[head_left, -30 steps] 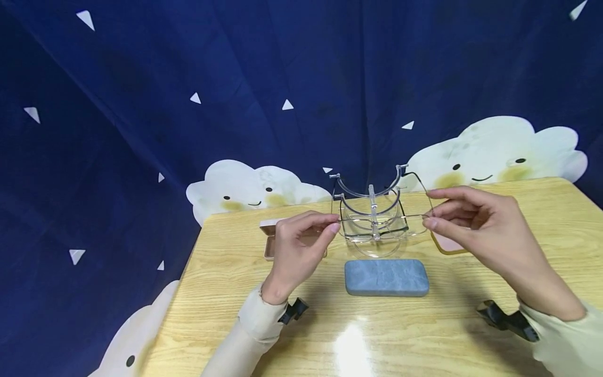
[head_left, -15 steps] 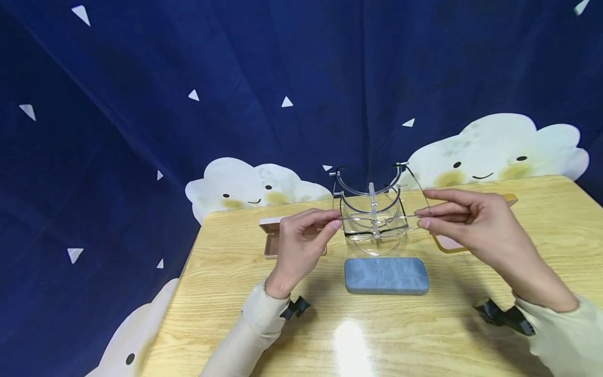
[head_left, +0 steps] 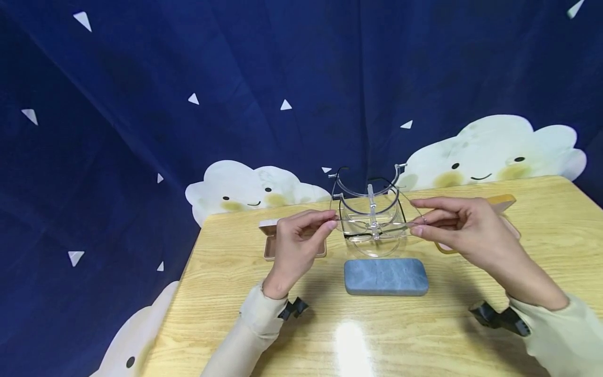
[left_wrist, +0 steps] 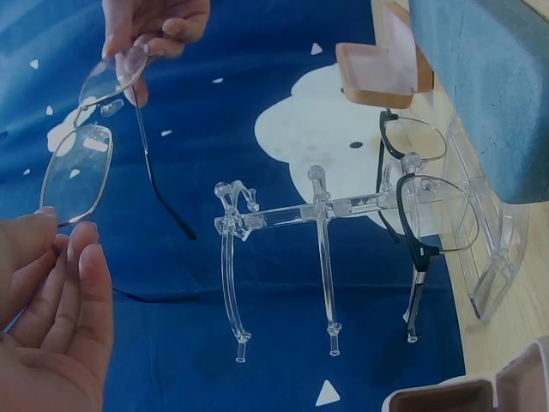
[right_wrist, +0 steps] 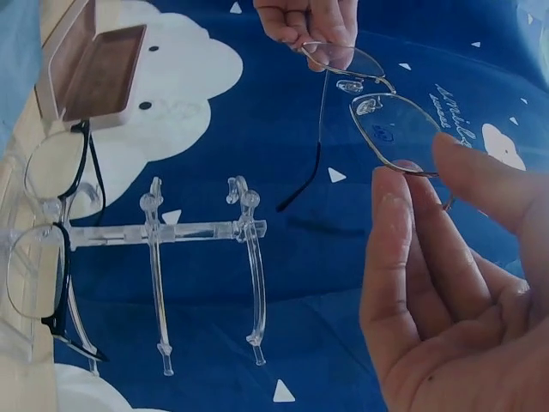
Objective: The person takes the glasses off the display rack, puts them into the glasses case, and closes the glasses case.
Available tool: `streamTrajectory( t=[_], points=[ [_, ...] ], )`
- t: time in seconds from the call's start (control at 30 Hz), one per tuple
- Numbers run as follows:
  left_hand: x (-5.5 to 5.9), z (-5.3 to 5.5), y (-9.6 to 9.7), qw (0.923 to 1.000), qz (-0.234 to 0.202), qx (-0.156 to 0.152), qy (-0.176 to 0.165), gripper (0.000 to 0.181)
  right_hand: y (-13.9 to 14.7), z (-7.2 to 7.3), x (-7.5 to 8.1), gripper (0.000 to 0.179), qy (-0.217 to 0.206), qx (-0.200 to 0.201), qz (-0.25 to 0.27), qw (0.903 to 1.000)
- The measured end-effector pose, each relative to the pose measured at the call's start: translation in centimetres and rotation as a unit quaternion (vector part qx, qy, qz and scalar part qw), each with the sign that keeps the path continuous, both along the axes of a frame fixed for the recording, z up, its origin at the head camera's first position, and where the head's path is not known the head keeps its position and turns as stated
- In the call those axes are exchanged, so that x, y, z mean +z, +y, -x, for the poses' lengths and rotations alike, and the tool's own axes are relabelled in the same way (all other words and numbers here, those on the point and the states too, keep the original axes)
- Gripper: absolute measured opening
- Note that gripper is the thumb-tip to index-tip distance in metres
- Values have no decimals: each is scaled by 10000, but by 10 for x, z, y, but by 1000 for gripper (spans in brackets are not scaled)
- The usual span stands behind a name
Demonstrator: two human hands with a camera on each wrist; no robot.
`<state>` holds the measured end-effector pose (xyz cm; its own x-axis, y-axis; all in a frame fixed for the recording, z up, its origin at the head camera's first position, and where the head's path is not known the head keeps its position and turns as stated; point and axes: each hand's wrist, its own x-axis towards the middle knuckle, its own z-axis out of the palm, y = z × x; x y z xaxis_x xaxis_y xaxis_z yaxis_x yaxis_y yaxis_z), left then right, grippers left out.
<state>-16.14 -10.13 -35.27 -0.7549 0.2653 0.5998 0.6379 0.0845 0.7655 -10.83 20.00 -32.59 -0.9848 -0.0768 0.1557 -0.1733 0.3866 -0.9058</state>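
Note:
A pair of thin metal-rimmed eyeglasses (left_wrist: 75,176) is held up in front of a clear plastic glasses stand (left_wrist: 324,266), temples unfolded and pointing toward it. My left hand (head_left: 298,245) pinches one outer end of the frame between thumb and fingers. At the opposite end my right hand (head_left: 476,230) grips the rim near the hinge, as the right wrist view also shows. Black-and-metal eyeglasses (right_wrist: 60,283) sit on the stand's lower tier. In the wrist views the held pair is apart from the stand's upper arms, which carry no glasses.
A blue glasses case (head_left: 386,276) lies closed before the stand. Behind my left hand stands an open case with a brown inside (head_left: 270,247), partly hidden. An open yellow-and-pink case (head_left: 503,201) is partly covered by my right hand. A dark blue curtain (head_left: 301,63) hangs behind the table.
My right hand has shifted left and slightly down, and the temple on that side has swung inward over the stand. The left hand has hardly moved.

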Motion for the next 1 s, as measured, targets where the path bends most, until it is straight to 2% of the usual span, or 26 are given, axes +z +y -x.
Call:
streamTrajectory(
  t=[0.27,0.43,0.73,1.0],
  points=[
    [-1,0,-2,9999,112,16,-103,22,0,-2,3,36,-101,4,-310,9995],
    [-1,0,-2,9996,176,126,-200,30,1,-3,5,33,-173,57,-304,9994],
    [-3,0,-2,9985,415,204,-279,32,4,-4,4,32,-225,136,-175,9995],
    [-2,0,-1,9985,484,149,-221,33,4,-4,4,32,-171,94,-397,9990]
  ],
)
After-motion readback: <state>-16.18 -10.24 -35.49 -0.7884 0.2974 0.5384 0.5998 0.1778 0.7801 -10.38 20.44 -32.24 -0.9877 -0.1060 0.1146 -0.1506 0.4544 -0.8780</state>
